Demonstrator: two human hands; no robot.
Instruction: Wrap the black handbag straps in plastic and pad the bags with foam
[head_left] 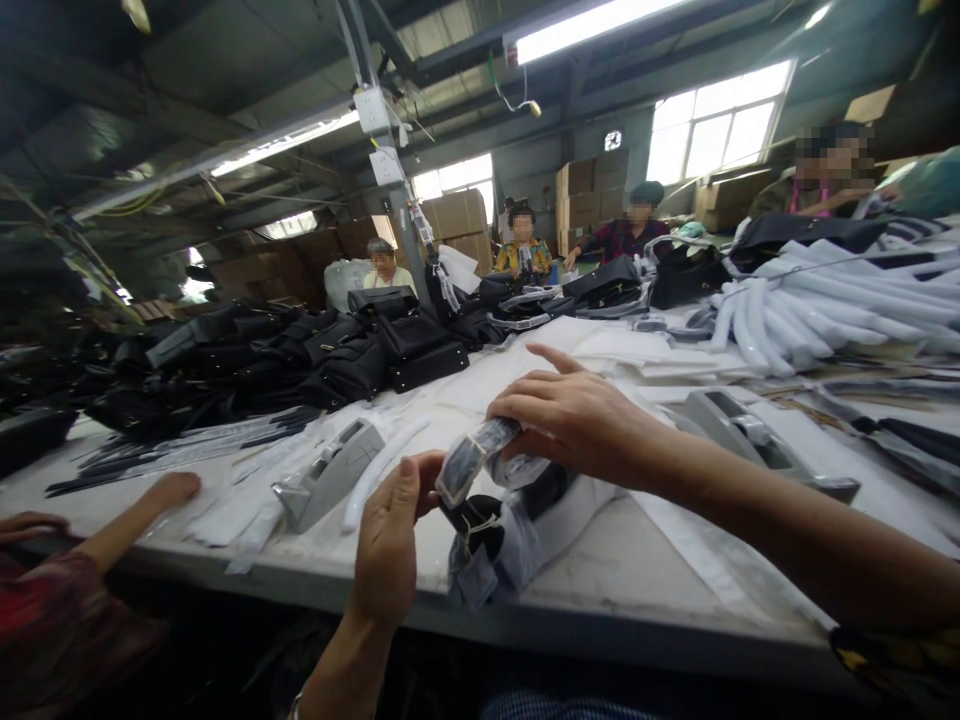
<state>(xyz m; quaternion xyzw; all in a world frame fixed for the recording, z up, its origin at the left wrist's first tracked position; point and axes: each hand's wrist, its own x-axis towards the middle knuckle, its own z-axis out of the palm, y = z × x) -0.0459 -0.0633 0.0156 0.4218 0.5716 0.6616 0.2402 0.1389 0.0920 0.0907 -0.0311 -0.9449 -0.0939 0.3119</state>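
Observation:
My left hand pinches the near end of a black strap wrapped in clear plastic, thumb on top. My right hand curls over the strap's far end and presses it down, index finger stretched forward. Under both hands lies a black bag in a clear plastic sleeve near the front edge of the white table. A grey tape dispenser lies just left of my left hand.
A second grey tape dispenser lies to the right. Piles of black bags cover the left and middle. White foam rolls lie at the right. A co-worker's arm rests on the left edge; several people sit across the table.

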